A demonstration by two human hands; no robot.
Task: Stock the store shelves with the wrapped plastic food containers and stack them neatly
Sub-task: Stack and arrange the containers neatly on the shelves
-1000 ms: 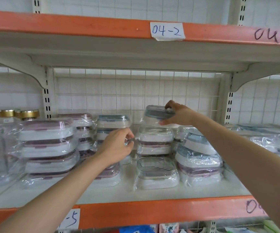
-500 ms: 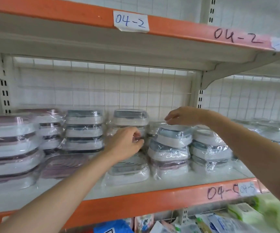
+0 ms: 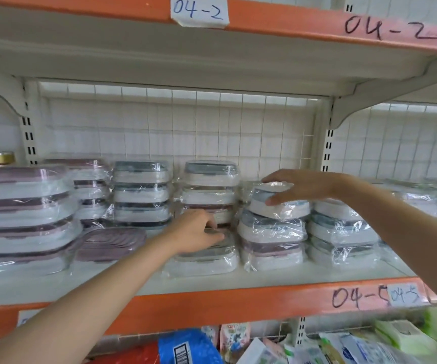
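Stacks of wrapped plastic food containers stand on the white shelf [image 3: 212,282]. My right hand [image 3: 304,187] lies over a tilted blue-lidded container [image 3: 285,208] topping a three-high stack, with its fingers on the lid and its thumb on the front wall. My left hand [image 3: 199,232] reaches in with curled fingers and pinches the top rear edge of a single grey-lidded container [image 3: 204,256] at the shelf front. Right behind that container rises a taller stack [image 3: 209,190]. The left fingertips are partly hidden.
Large pink-lidded containers [image 3: 23,211] are piled at the left, and a lone pink one [image 3: 112,243] lies flat beside them. More wrapped stacks [image 3: 341,232] fill the right. An upper shelf [image 3: 212,61] hangs overhead. Packaged goods [image 3: 238,342] lie below the orange edge [image 3: 238,300].
My right hand has left the container on top of the tall middle stack and moved right and down onto the tilted one. My left hand has dropped lower. The view has shifted right.
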